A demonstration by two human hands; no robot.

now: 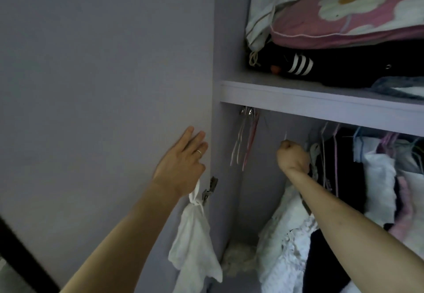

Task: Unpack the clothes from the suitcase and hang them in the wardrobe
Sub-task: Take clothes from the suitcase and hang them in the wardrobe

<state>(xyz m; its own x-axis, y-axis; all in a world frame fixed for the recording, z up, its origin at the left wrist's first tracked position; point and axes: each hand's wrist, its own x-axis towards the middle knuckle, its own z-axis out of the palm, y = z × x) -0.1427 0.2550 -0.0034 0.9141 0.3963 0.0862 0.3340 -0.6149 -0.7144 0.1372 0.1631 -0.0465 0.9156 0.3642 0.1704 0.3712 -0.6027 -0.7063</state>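
My left hand lies with straight fingers against the edge of the open lilac wardrobe door. A small white cloth hangs from under its thumb. My right hand is raised in a fist just below the shelf and grips a thin hanger, whose hook sticks up above the knuckles. A white lace garment hangs below that hand, partly hidden by my forearm. The rail itself is hidden behind the shelf edge. No suitcase is in view.
Several empty wire hangers dangle at the rail's left end. Hung dark, white and pink clothes fill the right side. The shelf above carries pink floral bedding and a black striped garment. A metal door hinge juts out by my left wrist.
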